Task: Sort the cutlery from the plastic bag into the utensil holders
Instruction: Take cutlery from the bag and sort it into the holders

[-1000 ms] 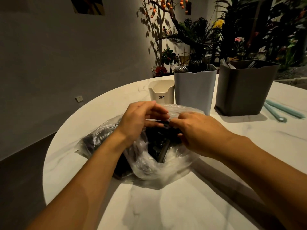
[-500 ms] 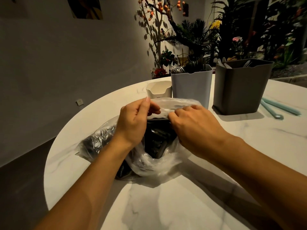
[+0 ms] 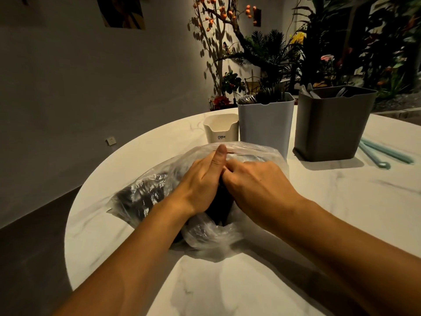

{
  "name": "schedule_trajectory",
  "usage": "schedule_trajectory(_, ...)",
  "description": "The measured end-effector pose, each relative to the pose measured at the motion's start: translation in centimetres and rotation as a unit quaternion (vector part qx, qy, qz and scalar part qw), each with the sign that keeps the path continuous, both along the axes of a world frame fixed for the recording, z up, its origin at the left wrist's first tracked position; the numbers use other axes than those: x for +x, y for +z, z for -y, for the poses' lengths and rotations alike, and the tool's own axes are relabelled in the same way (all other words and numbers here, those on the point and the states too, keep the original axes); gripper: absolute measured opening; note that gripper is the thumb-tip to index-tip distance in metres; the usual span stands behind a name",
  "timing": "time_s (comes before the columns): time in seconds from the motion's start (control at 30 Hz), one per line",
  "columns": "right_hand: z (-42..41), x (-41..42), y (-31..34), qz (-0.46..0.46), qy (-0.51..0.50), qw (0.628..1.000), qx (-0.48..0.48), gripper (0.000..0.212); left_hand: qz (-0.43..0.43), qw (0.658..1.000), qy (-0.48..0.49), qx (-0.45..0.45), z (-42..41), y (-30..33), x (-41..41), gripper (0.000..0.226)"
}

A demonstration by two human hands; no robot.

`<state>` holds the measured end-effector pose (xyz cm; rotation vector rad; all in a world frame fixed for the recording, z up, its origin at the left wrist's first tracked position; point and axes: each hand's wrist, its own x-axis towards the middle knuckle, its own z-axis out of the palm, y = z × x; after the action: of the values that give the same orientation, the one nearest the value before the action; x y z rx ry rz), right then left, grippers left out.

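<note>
Two hands meet over the mouth of a clear plastic bag [image 3: 205,236] lying on a round white marble table [image 3: 227,288]. The left hand [image 3: 200,183] has its thumb straight along the top of the film and its fingers curled under, gripping the bag's edge. The right hand [image 3: 257,185] touches the left at the knuckles; its fingers are bent down into the opening, and what they hold cannot be told. Dark cutlery [image 3: 143,197] shows through the film on the bag's left side (individual pieces are not distinguishable).

Three utensil holders stand in a row just behind the bag: a small cream holder [image 3: 220,131] marked "CRBW", a taller pale grey holder [image 3: 265,124] with dark handles showing above its rim, and a dark grey holder [image 3: 330,126] with pale utensils inside. Pale green sticks [image 3: 385,153] lie on the table right of the dark holder.
</note>
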<state>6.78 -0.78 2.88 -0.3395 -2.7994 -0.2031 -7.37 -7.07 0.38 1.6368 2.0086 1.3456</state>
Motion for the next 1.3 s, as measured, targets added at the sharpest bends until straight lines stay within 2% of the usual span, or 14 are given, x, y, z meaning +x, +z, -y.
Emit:
schedule_trajectory(0.13, -0.1, -0.3, -0.5, 0.007, 0.015, 1.000, 0.010, 0.043, -0.001, 1.000, -0.004, 0.001, -0.1, -0.1, 0.0, 0.077)
schedule_trajectory(0.27, -0.8, -0.2, -0.4, -0.054, -0.003, 0.998, 0.043, 0.048, -0.024, 0.997, 0.009, 0.076, 0.3, 0.4, -0.3, 0.075)
schedule_trajectory(0.33, -1.6, 0.2, -0.2, -0.087, 0.000, 0.994, 0.065, 0.052, -0.045, 0.996, 0.010, 0.081, 0.7, 0.7, -0.8, 0.065)
schedule_trajectory(0.43, -3.0, 0.7, 0.1, -0.112, 0.009, 0.992, 0.050, 0.052, -0.133, 0.990, -0.023, 0.039, 1.1, 1.1, -1.4, 0.041)
schedule_trajectory(0.53, -3.8, 1.0, 0.4, -0.108, 0.045, 0.992, 0.047, 0.046, -0.249, 0.967, 0.036, -0.034, 0.7, 0.7, -1.3, 0.051)
schedule_trajectory(0.67, -3.9, 0.7, 0.3, -0.090, 0.076, 0.993, 0.013, 0.037, -0.299, 0.950, 0.061, -0.071, 0.6, 0.1, -0.6, 0.042)
schedule_trajectory(0.77, -4.2, 0.7, 0.3, -0.130, 0.081, 0.985, -0.078, 0.033, -0.318, 0.943, 0.061, -0.080, 0.6, 0.4, -0.2, 0.039)
schedule_trajectory(0.9, -5.3, 1.3, 0.6, -0.185, 0.101, 0.923, -0.322, 0.049, -0.321, 0.940, 0.074, -0.087, 0.5, 0.4, 0.2, 0.027)
schedule_trajectory(0.97, -5.8, 1.6, 0.7, -0.198, 0.101, 0.910, -0.351, 0.044, -0.315, 0.944, 0.062, -0.072, 0.5, 0.4, 0.2, 0.015)
schedule_trajectory(1.03, -6.2, 1.6, 0.6, -0.221, 0.080, 0.911, -0.338, 0.035, -0.305, 0.951, 0.044, -0.034, 0.6, 0.4, 0.0, 0.009)
schedule_trajectory(1.17, -7.3, 1.2, -0.3, -0.268, 0.029, 0.905, -0.329, 0.022, -0.282, 0.953, 0.030, 0.109, 0.1, 0.8, 0.7, 0.022)
schedule_trajectory(1.23, -7.5, 0.9, -0.8, -0.259, 0.019, 0.902, -0.344, 0.021, -0.162, 0.976, 0.004, 0.147, -0.1, 1.1, 2.0, 0.029)
schedule_trajectory(1.3, -7.6, 0.8, -1.1, -0.248, 0.011, 0.901, -0.356, 0.021, -0.013, 0.983, -0.032, 0.182, -0.3, 1.5, 3.2, 0.026)
